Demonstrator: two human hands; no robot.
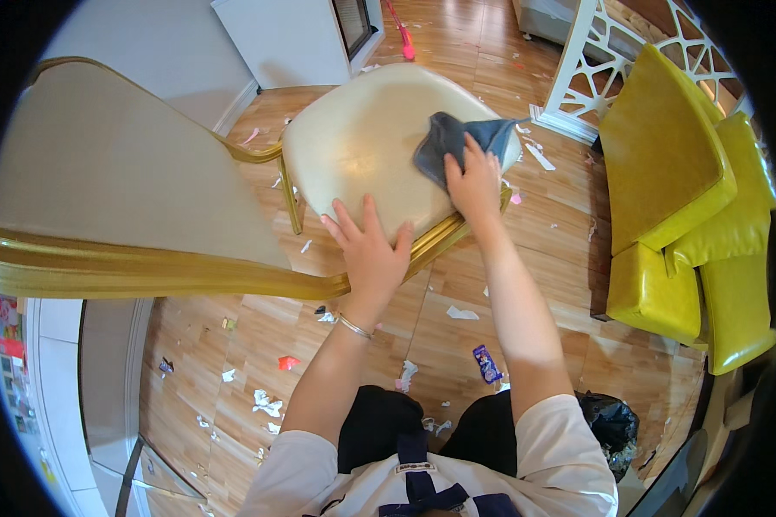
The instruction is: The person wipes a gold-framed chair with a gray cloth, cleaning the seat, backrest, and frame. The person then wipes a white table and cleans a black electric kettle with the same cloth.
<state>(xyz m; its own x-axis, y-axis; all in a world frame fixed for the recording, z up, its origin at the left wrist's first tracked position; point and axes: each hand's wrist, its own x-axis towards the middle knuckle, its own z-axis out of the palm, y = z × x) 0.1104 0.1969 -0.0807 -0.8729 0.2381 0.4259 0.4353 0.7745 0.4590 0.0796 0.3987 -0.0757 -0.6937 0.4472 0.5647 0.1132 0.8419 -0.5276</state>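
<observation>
A cream padded chair seat with gold-coloured trim lies in front of me, and its tall backrest is on the left. My left hand rests on the near edge of the seat with its fingers spread and nothing in them. Toward the seat's right side, my right hand presses a grey-blue cloth onto the padding. The fingers are bent over the cloth, and one corner of it sticks out past the seat's right edge.
Torn paper scraps and a purple wrapper litter the wood-look floor. A yellow-green sofa stands at right, near a white lattice screen. A black plastic bag sits at lower right, and a white cabinet stands behind the chair.
</observation>
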